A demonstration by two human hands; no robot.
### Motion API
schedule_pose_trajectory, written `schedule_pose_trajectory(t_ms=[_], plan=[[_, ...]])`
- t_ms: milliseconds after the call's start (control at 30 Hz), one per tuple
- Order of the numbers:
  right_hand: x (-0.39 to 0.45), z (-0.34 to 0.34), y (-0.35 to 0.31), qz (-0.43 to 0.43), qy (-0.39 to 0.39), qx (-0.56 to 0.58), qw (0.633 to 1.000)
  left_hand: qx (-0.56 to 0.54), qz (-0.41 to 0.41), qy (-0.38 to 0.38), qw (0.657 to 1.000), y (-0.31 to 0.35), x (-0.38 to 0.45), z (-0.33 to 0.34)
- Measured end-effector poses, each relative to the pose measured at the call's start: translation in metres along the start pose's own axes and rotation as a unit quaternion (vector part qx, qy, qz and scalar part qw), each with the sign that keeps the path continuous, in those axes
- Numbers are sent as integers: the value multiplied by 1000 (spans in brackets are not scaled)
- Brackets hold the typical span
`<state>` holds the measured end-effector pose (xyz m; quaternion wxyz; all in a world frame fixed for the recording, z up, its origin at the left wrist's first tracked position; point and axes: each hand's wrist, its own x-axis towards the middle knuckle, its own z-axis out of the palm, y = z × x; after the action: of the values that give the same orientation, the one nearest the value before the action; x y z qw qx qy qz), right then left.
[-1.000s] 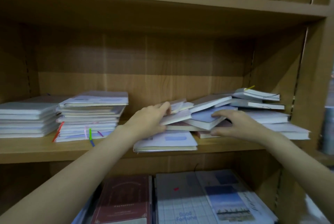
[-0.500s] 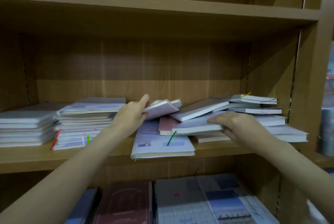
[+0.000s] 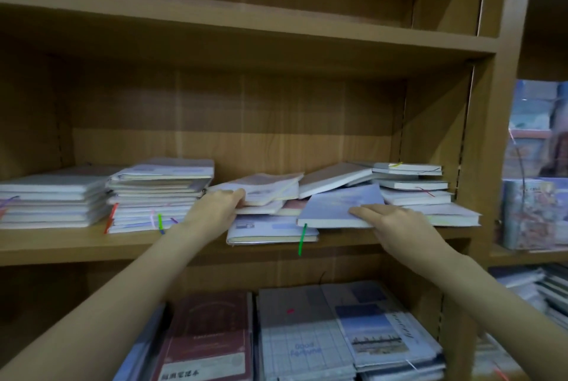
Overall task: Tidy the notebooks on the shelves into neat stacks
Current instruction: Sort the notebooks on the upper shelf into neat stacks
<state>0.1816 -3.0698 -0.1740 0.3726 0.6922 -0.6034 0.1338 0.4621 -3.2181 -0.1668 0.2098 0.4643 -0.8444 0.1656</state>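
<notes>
- Wooden shelf unit (image 3: 76, 245) fills the view; middle shelf carries the notebooks, lower shelf has larger books laid flat, upper shelf looks bare from here.
- Left part of the middle shelf: two fairly square stacks, a grey one (image 3: 46, 199) and a taller one with coloured ribbon markers (image 3: 156, 196) just beside it.
- Centre-right is the mess: a loose pile of notebooks (image 3: 338, 193) fanned and tilted over each other, reaching to the right wall of the bay.
- One flat notebook with a green ribbon (image 3: 270, 231) lies under the pile and overhangs the shelf's front edge.
- Left hand (image 3: 215, 211): my read is fingers curled round the near edge of a pale pink-topped notebook (image 3: 264, 188), thumb side hidden, so the grip looks closed on it.
- Right hand (image 3: 399, 224): fingers lie fairly straight on top of a blue notebook (image 3: 341, 205), thumb appears tucked under its front edge; a light pinch grip, not a full wrap.
- Step in hand, as I judge it: separate these two from the pile and square them up.
- To do it well: lift rather than drag, so the tilted ones behind don't slide; align spines one way; push the overhanging one back first as the base.
</notes>
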Motion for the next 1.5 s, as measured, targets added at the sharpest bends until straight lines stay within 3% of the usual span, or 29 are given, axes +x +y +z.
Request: schedule_pose_trajectory(t_ms=[167, 367, 567, 700, 933, 1000, 1067, 1133, 1200, 1233, 1367, 1500], plan=[[-30, -3, 18, -43, 111, 40, 992, -77, -20, -37, 996, 2, -7, -6], [-21, -32, 12, -34, 235, 58, 970, -118, -2, -50, 992, 25, -21, -20], [34, -55, -23, -15, 351, 97, 931, -149, 12, 170, 974, 1, -39, -45], [89, -57, -71, -38, 395, 136, 908, -86, -56, 169, 980, -67, -64, -50], [187, -50, -166, -103, 469, 158, 863, -58, -163, 227, 958, -163, -115, -32], [221, -50, -204, -97, 456, 164, 869, -40, -214, 215, 952, -187, -124, -28], [249, -52, -249, -87, 382, 146, 908, -36, -255, 185, 948, -211, -130, -23], [271, -47, -295, -116, 170, 111, 972, -38, -276, 133, 951, -228, -135, -19], [278, -34, -336, -163, -33, 100, 981, -45, -296, 82, 951, -236, -140, -13], [277, -27, -349, -177, -67, 93, 977, -41, -302, 66, 950, -239, -141, -11], [272, -11, -364, -187, -28, 43, 981, 6, -292, 69, 954, -242, -142, -6], [272, -19, -354, -181, -18, 101, 978, -30, -287, 122, 950, -241, -144, -2]])
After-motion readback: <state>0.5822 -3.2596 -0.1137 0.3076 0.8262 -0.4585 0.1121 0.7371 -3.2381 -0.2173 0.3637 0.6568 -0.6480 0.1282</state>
